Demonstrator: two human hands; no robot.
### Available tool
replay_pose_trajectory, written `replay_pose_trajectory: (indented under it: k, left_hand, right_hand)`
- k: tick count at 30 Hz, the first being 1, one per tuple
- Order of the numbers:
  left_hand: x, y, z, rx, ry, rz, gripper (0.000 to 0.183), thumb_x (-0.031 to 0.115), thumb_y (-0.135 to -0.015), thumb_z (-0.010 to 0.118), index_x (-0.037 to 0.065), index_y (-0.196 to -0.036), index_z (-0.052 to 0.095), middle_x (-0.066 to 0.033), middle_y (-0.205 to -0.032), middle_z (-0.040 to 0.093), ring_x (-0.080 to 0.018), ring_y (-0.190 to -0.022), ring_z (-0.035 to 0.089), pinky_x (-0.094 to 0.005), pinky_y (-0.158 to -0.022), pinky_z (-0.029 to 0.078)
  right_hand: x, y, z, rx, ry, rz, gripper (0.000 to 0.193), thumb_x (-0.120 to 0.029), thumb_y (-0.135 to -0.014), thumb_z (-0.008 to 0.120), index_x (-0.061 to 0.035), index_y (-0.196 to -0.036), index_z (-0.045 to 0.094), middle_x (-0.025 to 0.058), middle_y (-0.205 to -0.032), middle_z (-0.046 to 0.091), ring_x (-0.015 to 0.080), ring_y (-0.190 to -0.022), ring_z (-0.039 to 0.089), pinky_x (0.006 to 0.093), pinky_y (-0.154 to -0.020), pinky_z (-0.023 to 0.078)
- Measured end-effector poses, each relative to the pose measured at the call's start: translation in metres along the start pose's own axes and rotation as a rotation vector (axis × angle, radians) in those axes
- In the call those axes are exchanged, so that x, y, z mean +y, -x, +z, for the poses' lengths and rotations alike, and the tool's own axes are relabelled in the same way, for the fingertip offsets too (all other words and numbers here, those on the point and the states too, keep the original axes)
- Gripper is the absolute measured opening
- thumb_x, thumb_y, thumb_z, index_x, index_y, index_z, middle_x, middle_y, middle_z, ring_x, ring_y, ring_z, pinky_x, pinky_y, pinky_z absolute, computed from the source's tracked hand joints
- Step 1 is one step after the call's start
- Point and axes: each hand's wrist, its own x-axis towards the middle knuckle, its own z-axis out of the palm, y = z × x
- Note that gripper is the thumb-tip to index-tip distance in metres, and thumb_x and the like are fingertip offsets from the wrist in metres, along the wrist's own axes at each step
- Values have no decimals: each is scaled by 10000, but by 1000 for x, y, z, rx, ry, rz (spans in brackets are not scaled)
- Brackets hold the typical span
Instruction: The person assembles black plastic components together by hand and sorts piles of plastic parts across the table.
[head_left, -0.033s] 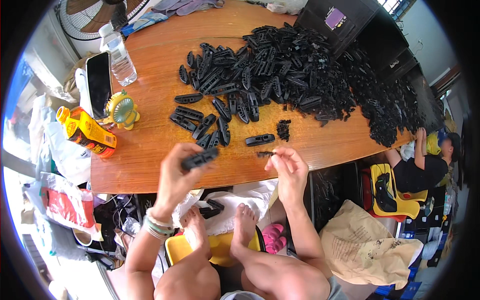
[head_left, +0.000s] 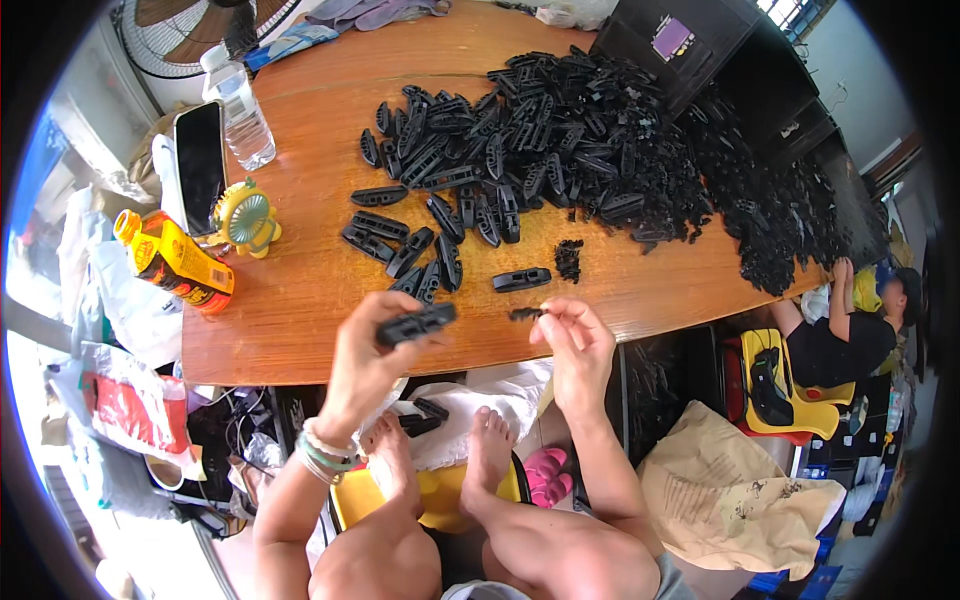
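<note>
My left hand (head_left: 365, 350) grips a long black plastic part (head_left: 418, 325), boat-shaped with slots, above the table's near edge. Pinched at the fingertips of my right hand (head_left: 578, 350) is a small dark toothed strip (head_left: 526, 314), which points toward the part in my left hand; a short gap lies between them. Just beyond the strip, a single black plastic part (head_left: 521, 280) lies on the wood. Beside it sits a little bunch of small black pieces (head_left: 568, 260). Farther back, many similar black parts (head_left: 450, 140) form a heap.
Small black pieces (head_left: 770, 210) spill from a black crate (head_left: 690, 40) at the right. On the table's left stand an orange drink bottle (head_left: 175, 262), a toy-like fan (head_left: 246, 220), a phone (head_left: 200, 165) and a clear bottle (head_left: 243, 115). Another person (head_left: 850, 335) sits at far right.
My left hand has shifted slightly right with the black part, bringing it closer to the strip. My right hand has stayed nearly still, still pinching the strip.
</note>
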Motion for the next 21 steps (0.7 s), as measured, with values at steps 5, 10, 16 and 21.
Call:
replay_pose_trajectory:
  k: [5,10,16,21]
  left_hand:
    - [-1,11,22,-62,181,-126,269,-72,-832,578,-44,-1086,494,-131,-949,643,-162,-845,662,-261,-776,538]
    - [0,16,24,-76,110,-165,287,6,-820,656,-37,-1094,580,-80,-904,651,-100,-755,631,-208,-680,511]
    - [-10,22,29,10,44,-80,334,-29,-812,639,-82,-1133,565,-115,-892,644,-118,-705,614,-220,-644,520]
    - [7,21,32,-72,304,-215,413,-43,-795,655,-91,-1179,510,-123,-885,632,-138,-721,629,-250,-655,541]
  right_hand:
    - [-17,18,34,-35,-90,125,141,11,-832,623,45,-968,600,66,-864,593,128,-779,573,245,-733,464]
    - [-13,21,40,-140,381,-187,118,32,-789,652,21,-906,642,84,-920,569,133,-883,545,257,-767,434]
    - [-12,32,42,59,178,10,150,19,-827,635,40,-972,604,71,-911,618,111,-831,568,243,-772,452]
    - [-12,34,39,-4,162,91,129,14,-836,620,37,-962,607,78,-937,633,117,-863,572,255,-802,450]
